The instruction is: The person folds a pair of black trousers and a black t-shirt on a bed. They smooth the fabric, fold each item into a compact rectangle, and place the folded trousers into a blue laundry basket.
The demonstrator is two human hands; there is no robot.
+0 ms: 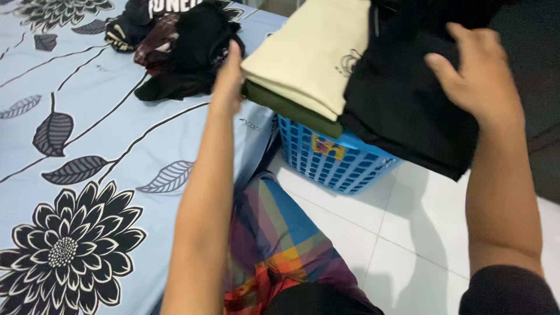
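Seen from above, a person's 2 bare arms reach toward a stack of folded clothes resting on top of a blue plastic laundry basket [332, 160] that stands on a white tiled floor [408, 233]. The left hand [228, 79] presses against the left edge of the stack, touching a cream folded garment [309, 49] and the dark green folded garment [291, 109] beneath it; its fingers are hidden, so I cannot tell whether it grips. The right hand [475, 76] lies open and flat on a black folded garment [402, 99], which overhangs the basket's right side. To the left is a bed with a light blue sheet printed with black flowers [87, 192], and a heap of dark unfolded clothes [175, 46] lies near its far edge. A multicoloured checked cloth [280, 239] covers the person's lap.
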